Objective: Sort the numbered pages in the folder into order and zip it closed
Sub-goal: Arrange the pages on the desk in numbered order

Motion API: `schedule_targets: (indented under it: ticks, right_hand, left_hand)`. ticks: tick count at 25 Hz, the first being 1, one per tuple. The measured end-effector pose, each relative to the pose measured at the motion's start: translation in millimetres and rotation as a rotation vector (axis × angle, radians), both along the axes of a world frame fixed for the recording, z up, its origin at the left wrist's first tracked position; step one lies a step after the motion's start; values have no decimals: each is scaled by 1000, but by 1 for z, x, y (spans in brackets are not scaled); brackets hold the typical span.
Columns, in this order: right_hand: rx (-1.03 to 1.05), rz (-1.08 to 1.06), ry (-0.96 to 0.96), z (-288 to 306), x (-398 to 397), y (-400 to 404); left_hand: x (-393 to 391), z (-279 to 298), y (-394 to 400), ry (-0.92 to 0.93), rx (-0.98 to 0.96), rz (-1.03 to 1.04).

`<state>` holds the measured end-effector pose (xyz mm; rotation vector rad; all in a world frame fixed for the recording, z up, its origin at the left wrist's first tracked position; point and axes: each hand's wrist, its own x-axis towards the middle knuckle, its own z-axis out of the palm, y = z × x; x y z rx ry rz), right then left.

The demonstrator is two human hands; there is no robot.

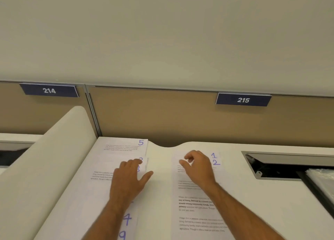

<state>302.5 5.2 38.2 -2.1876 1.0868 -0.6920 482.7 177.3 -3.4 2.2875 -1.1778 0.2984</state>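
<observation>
on the desk (pixel 160 194), left hand (pixel 129 178) presses pages (pixel 101 185), right hand (pixel 197 165) hovers.

On the bench (pixel 159 194), the left hand (pixel 129 178) presses flat on a page beside page 5 (pixel 124 146); the right hand (pixel 197 164), fingers curled, rests on pages 1 and 2 (pixel 216 159).

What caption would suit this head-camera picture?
Left hand rests on spread numbered pages; right hand pinches at the pile showing 1 and 2.
</observation>
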Motion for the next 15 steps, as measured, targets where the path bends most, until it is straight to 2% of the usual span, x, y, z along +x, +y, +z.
schedule_targets:
  ticks: [1,4,9,15]
  right_hand:
    - [20,56,16,-2,22,4]
    - [88,174,107,-10,82,21]
    - [196,269,214,-21,142,24]
    - [356,168,297,-38,168,18]
  left_hand:
    - [15,-2,7,-43,84,-10]
    - [43,-4,25,31,381,-40]
    - [50,-23,34,99,401,-59]
    - [54,-29,31,89,408,-46]
